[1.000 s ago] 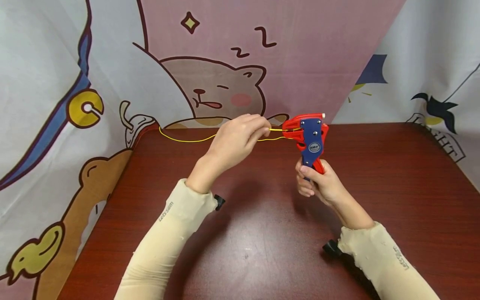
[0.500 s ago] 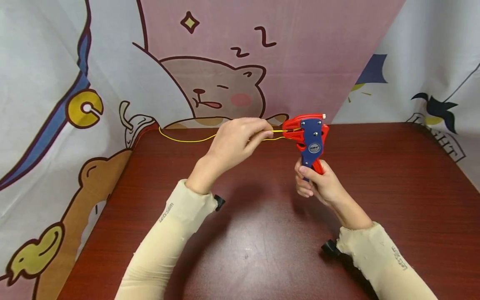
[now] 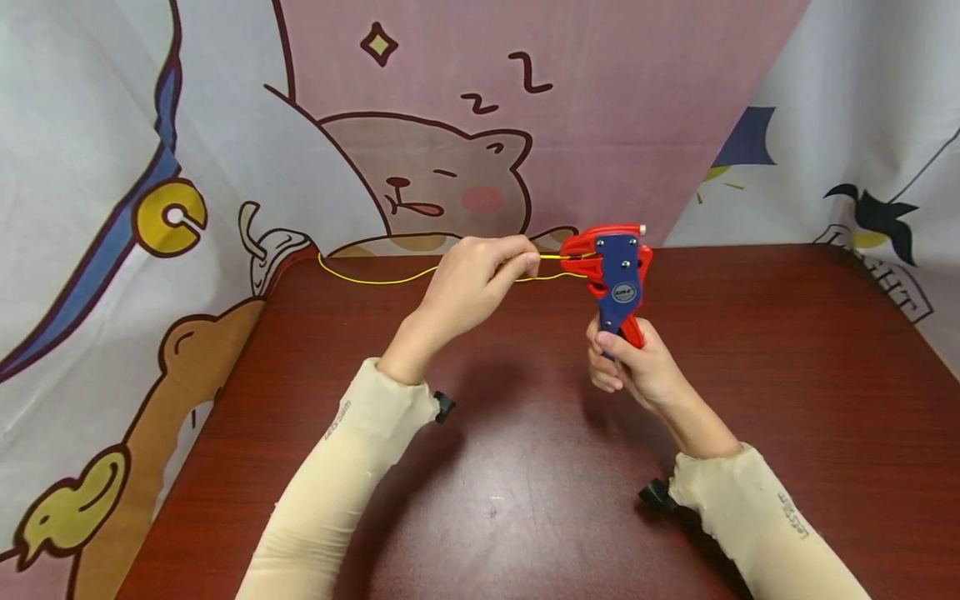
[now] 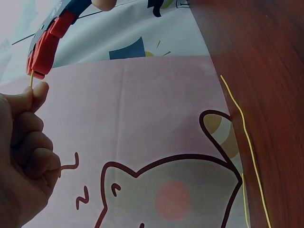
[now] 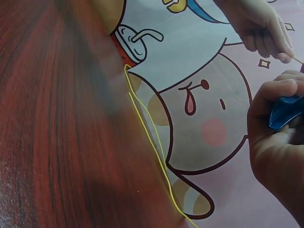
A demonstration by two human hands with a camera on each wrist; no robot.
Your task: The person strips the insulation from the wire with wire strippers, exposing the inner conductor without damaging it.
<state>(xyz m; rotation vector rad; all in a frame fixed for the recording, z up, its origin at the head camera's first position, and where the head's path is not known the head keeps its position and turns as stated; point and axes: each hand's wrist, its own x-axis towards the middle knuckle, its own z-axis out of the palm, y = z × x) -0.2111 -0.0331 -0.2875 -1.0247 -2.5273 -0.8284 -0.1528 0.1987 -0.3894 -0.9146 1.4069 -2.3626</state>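
Left hand (image 3: 480, 279) pinches wire (image 3: 551, 257) running into tool (image 3: 619, 271). Right hand (image 3: 636, 360) grips tool. More wire lies along back of table (image 3: 495, 467).

a sleeping bear (image 3: 450, 183) with a pink cheek is printed on the cloth backdrop (image 3: 637, 100). above the bear are two dark z marks (image 3: 528, 75), and higher, toward its left, a four-pointed star (image 3: 379, 45). left of the bear, a yellow bell (image 3: 152, 220) sits beside a blue band (image 3: 101, 250); lower left of it are a brown animal figure (image 3: 180, 383) and a yellowish-green duck (image 3: 73, 504). right of the bear is a dark blue shape (image 3: 746, 137), and farther right, a black bird (image 3: 870, 221). below the bear spreads a reddish-brown wood-grained table (image 3: 525, 475).
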